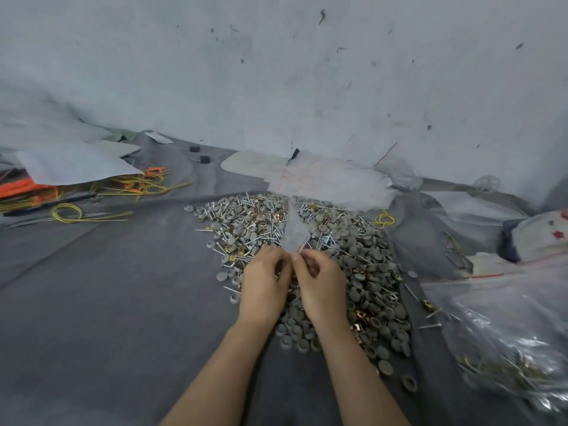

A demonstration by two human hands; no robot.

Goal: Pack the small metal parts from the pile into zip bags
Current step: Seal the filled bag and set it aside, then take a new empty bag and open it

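Head view: bag (pixel 296 230) is pinched at its near edge by both left hand (pixel 266 279) and right hand (pixel 321 282), probably to part the zip mouth. Bag is seen clear, flat and apparently empty, stretched away from the fingers over the pile (pixel 362 265), which lies beneath them.

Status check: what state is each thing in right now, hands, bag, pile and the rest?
pile of parts, loose on the grey cloth.
zip bag, flat, looks empty, held above the pile.
left hand, pinching the zip bag's near edge.
right hand, pinching the same edge.
empty bags, heaped behind the pile.
filled bags, lying at right, parts inside.
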